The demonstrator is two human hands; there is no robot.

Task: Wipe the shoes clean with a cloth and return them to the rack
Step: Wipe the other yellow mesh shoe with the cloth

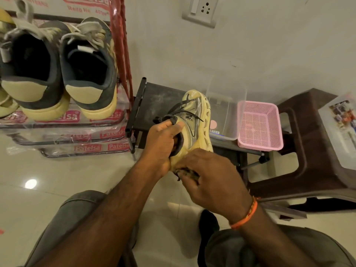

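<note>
A person's left hand (163,143) grips a yellow sneaker (194,122) by its collar, held above a low black stand (154,101). The right hand (210,178) presses a dark cloth (187,173) against its heel, fingers curled around it.

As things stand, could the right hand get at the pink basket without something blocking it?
Probably yes, though not freely. The pink basket sits open-topped to the right of the yellow shoe, and nothing lies between it and the right hand. But that hand holds a dark cloth against the shoe's heel, so it is occupied.
</note>
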